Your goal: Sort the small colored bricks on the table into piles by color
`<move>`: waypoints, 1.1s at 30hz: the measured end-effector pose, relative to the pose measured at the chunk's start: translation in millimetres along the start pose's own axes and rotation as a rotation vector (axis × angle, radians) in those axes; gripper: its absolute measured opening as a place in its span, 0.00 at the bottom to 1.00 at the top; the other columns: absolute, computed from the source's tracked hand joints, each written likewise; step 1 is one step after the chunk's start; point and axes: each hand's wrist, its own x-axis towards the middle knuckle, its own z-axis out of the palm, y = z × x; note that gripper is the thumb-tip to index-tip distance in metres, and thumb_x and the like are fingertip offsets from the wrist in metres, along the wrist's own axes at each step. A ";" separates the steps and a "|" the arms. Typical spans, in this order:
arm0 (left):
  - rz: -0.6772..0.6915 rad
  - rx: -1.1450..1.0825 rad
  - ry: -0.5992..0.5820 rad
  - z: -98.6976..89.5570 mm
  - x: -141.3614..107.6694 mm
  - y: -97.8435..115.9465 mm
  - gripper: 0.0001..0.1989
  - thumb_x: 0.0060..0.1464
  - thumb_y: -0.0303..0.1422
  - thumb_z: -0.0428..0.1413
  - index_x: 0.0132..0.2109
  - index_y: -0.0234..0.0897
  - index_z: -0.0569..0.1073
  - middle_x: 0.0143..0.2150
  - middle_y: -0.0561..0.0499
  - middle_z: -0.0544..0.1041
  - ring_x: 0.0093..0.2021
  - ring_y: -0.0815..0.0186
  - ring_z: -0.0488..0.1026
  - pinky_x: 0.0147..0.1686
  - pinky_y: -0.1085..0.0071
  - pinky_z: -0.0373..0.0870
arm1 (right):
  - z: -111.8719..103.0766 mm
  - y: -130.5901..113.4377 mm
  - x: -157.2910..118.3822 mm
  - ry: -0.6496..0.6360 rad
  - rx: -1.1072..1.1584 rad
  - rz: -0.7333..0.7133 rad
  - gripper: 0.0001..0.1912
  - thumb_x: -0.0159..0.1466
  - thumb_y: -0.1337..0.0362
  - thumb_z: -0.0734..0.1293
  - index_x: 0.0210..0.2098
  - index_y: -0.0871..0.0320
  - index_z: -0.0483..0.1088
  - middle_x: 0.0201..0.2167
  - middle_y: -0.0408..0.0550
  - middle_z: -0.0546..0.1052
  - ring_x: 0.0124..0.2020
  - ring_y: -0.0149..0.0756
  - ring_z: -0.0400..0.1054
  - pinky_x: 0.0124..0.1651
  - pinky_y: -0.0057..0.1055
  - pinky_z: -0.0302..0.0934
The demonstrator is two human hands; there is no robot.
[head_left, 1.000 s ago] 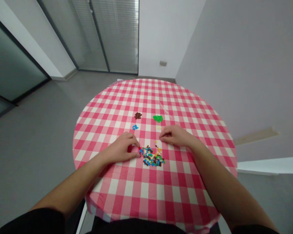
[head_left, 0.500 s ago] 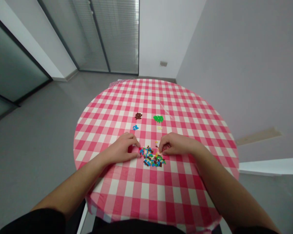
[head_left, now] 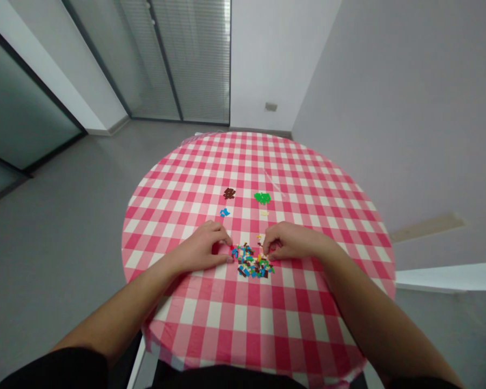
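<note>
A mixed pile of small coloured pieces (head_left: pixel 251 266), which look like toy building bricks in blue, brown, green, white and yellow, lies between my hands. At its left edge rests my left hand (head_left: pixel 209 246), thumb and forefinger apart, the fingertips beside some blue and red pieces. My right hand (head_left: pixel 287 241) is curled at the pile's right edge, its fingers pinched together; whatever lies between the tips is too small to make out. Farther off are a brown heap (head_left: pixel 229 193), a green heap (head_left: pixel 262 198), a small blue group (head_left: pixel 224 213) and a few cream pieces (head_left: pixel 264 213).
The round table has a red and white checked cloth (head_left: pixel 243 316). A few yellow pieces (head_left: pixel 259 237) lie just beyond the pile. Behind the table stand a glass partition with blinds (head_left: pixel 202 65) and a white wall with a socket plate (head_left: pixel 271 107).
Hardly anything differs. My right fingers have shifted very slightly at the pile's edge; my left hand and the sorted heaps stay in place.
</note>
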 end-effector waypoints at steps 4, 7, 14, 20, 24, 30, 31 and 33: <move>0.000 -0.003 -0.001 0.0 -0.4 -0.1 0.13 0.55 0.43 0.61 0.42 0.40 0.74 0.41 0.48 0.74 0.44 0.58 0.69 0.48 0.58 0.64 | 0.2 -0.6 0.9 -0.005 -0.008 -0.006 0.06 0.56 0.71 0.70 0.32 0.58 0.79 0.29 0.45 0.78 0.28 0.30 0.69 0.30 0.26 0.58; 0.001 -0.004 -0.002 0.1 -0.6 -0.3 0.13 0.55 0.43 0.61 0.42 0.40 0.74 0.41 0.48 0.74 0.44 0.58 0.68 0.48 0.58 0.64 | 0.2 -3.5 0.6 -0.015 -0.019 0.001 0.07 0.55 0.72 0.68 0.31 0.58 0.79 0.27 0.45 0.77 0.26 0.29 0.68 0.29 0.25 0.57; 0.008 -0.004 0.002 1.3 -1.0 -2.5 0.14 0.55 0.44 0.61 0.42 0.40 0.74 0.41 0.48 0.74 0.44 0.58 0.68 0.47 0.59 0.64 | -3.5 8.4 -1.5 0.197 0.121 0.075 0.07 0.57 0.68 0.67 0.34 0.59 0.77 0.31 0.47 0.79 0.29 0.31 0.70 0.31 0.26 0.61; 0.021 -0.009 0.002 2.1 -1.4 -3.7 0.14 0.55 0.44 0.61 0.42 0.39 0.74 0.41 0.49 0.74 0.44 0.59 0.67 0.46 0.60 0.64 | -1.0 41.4 9.0 0.509 0.046 0.197 0.04 0.59 0.66 0.68 0.31 0.57 0.76 0.31 0.48 0.80 0.31 0.35 0.72 0.34 0.31 0.64; 0.013 -0.004 -0.002 1.5 -1.3 -3.5 0.14 0.55 0.44 0.61 0.42 0.39 0.75 0.41 0.49 0.74 0.44 0.59 0.67 0.46 0.60 0.64 | 2.6 51.6 13.3 0.596 0.006 0.212 0.05 0.59 0.64 0.69 0.34 0.57 0.76 0.33 0.50 0.80 0.33 0.37 0.73 0.35 0.33 0.66; 0.008 0.000 -0.002 1.3 -1.6 -2.8 0.14 0.55 0.43 0.61 0.42 0.39 0.75 0.41 0.49 0.74 0.44 0.59 0.67 0.47 0.60 0.64 | 5.3 56.9 11.9 0.643 0.071 0.190 0.08 0.58 0.65 0.69 0.38 0.58 0.74 0.34 0.50 0.79 0.33 0.36 0.72 0.36 0.32 0.67; 0.009 0.001 -0.001 1.4 -1.7 -2.7 0.14 0.55 0.43 0.61 0.42 0.39 0.75 0.41 0.48 0.74 0.44 0.59 0.67 0.47 0.60 0.64 | 5.6 57.5 12.2 0.646 0.070 0.187 0.08 0.58 0.65 0.69 0.38 0.58 0.74 0.33 0.49 0.79 0.33 0.36 0.72 0.36 0.32 0.67; 0.011 0.002 0.001 1.6 -1.8 -2.7 0.14 0.55 0.43 0.61 0.42 0.39 0.75 0.41 0.48 0.74 0.44 0.59 0.67 0.47 0.60 0.64 | 6.3 58.6 13.4 0.658 0.062 0.193 0.07 0.59 0.64 0.69 0.38 0.58 0.74 0.33 0.49 0.79 0.33 0.36 0.72 0.36 0.32 0.66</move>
